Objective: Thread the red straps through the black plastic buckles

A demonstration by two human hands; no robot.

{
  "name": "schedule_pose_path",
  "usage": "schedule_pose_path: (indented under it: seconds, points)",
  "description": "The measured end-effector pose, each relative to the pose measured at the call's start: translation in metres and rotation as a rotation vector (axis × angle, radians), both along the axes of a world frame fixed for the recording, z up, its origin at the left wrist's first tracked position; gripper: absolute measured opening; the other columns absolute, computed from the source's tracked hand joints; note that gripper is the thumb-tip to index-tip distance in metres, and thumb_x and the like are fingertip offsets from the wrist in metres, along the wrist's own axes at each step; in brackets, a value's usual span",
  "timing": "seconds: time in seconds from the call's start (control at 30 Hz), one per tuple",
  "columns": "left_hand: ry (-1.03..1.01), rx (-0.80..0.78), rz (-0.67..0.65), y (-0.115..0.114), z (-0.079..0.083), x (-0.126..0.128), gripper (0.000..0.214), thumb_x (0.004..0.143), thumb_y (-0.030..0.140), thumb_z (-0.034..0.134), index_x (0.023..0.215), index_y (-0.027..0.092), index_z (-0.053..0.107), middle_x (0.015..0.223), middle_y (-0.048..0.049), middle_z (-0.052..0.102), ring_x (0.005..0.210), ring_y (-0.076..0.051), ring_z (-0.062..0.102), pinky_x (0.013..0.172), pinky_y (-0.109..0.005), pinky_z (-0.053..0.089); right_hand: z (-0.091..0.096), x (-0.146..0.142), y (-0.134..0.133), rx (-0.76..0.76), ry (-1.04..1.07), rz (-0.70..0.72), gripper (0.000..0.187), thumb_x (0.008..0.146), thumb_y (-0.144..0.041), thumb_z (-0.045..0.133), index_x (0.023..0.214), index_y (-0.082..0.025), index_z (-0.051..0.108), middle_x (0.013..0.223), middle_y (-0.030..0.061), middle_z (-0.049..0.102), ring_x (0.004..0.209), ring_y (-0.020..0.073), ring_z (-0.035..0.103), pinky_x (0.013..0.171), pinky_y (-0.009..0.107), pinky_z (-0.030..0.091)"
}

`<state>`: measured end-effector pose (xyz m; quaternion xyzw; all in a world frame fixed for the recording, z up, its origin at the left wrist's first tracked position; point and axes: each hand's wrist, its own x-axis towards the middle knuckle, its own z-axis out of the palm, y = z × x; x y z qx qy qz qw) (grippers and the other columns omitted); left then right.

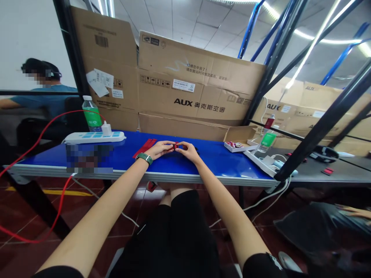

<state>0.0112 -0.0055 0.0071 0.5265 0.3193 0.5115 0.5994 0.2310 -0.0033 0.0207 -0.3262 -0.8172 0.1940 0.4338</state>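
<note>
Both my hands meet over the middle of the blue table [121, 158]. My left hand [161, 148], with a green watch on its wrist, and my right hand [188, 150] each pinch an end of a small red piece [176, 146] held between them just above the tabletop. Something dark lies just right of my right hand, mostly hidden. Flat red strips [145, 147] lie on the table just left of my left hand.
A white power strip [95, 137] with a plugged charger and a green-labelled bottle [92, 114] stand at the table's left. A small open cardboard box [240, 139] sits at the right. Large cardboard cartons [197, 85] wall the back. A person sits far left; black frame bars cross on the right.
</note>
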Motion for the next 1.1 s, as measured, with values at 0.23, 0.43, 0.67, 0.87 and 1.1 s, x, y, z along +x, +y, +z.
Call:
schedule_pose_path:
  seconds: [0.23, 0.43, 0.67, 0.87, 1.1]
  points:
    - [0.071, -0.014, 0.017, 0.0, -0.004, -0.003, 0.041, 0.064, 0.015, 0.087, 0.102, 0.012, 0.074, 0.079, -0.0066, 0.072, 0.069, -0.013, 0.065, 0.065, -0.025, 0.053, -0.002, -0.002, -0.005, 0.11, -0.084, -0.038, 0.034, 0.082, -0.049, 0.071, 0.093, -0.017, 0.074, 0.093, 0.0051, 0.074, 0.081, 0.0166, 0.061, 0.08, 0.027, 0.046]
    - [0.085, -0.006, 0.012, 0.001, -0.004, -0.001, 0.036, 0.065, 0.019, 0.086, 0.097, 0.012, 0.073, 0.075, -0.0051, 0.068, 0.066, -0.013, 0.063, 0.061, -0.024, 0.049, -0.002, -0.004, -0.004, 0.104, -0.125, -0.059, 0.033, 0.084, -0.047, 0.069, 0.096, -0.017, 0.073, 0.097, 0.0068, 0.074, 0.085, 0.0183, 0.063, 0.083, 0.029, 0.047]
    - [0.029, -0.019, 0.082, -0.003, -0.002, 0.002, 0.039, 0.062, 0.02, 0.093, 0.092, 0.012, 0.07, 0.086, -0.0089, 0.073, 0.077, -0.017, 0.07, 0.073, -0.027, 0.057, -0.01, -0.005, 0.004, 0.004, -0.047, -0.036, 0.041, 0.093, -0.026, 0.049, 0.132, -0.014, 0.053, 0.115, 0.0093, 0.066, 0.099, 0.0182, 0.061, 0.091, 0.031, 0.048]
    - [-0.096, -0.009, 0.108, -0.001, -0.002, 0.0, 0.037, 0.071, 0.017, 0.087, 0.102, 0.015, 0.067, 0.091, -0.0062, 0.073, 0.081, -0.015, 0.071, 0.081, -0.028, 0.059, -0.01, -0.005, 0.014, 0.113, -0.082, -0.087, 0.034, 0.099, -0.023, 0.041, 0.121, -0.017, 0.066, 0.113, 0.0104, 0.068, 0.107, 0.0197, 0.062, 0.1, 0.032, 0.046]
    - [-0.158, -0.073, 0.041, 0.002, -0.002, -0.002, 0.035, 0.071, 0.008, 0.083, 0.102, 0.015, 0.069, 0.091, -0.0061, 0.071, 0.085, -0.015, 0.071, 0.086, -0.028, 0.059, -0.003, -0.008, -0.004, 0.232, -0.177, -0.18, 0.027, 0.101, -0.027, 0.049, 0.124, -0.02, 0.063, 0.109, 0.0089, 0.074, 0.101, 0.0214, 0.068, 0.092, 0.029, 0.048]
